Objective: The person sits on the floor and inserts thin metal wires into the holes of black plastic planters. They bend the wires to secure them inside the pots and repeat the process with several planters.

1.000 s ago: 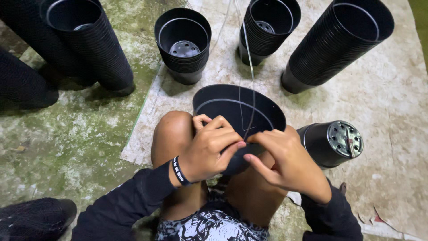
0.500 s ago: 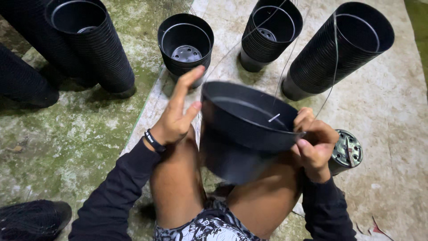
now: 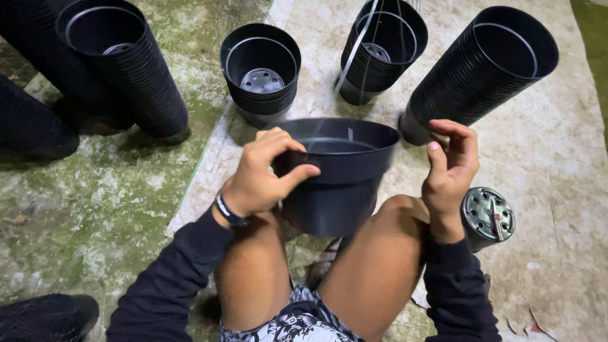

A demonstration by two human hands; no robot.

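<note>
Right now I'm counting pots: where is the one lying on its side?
In the head view the sideways pot lies low on the right, on the pale mat, just outside the right hand and right knee.

The floor (image 3: 82,209) is rough concrete, stained green with moss and mottled grey-white, darker toward the left edge; over its right part lies a pale, worn sheet (image 3: 551,164), beige and scuffed, its left edge running diagonally from top centre down to the lower left; the sheet's lower right corner is torn, with reddish scraps showing; at the top right corner a strip of green ground (image 3: 592,38) shows beyond the sheet; the light is dim and even, slightly cool, with soft shadows pooling on the concrete at the left; no walls, windows or furniture fall within view.
</note>
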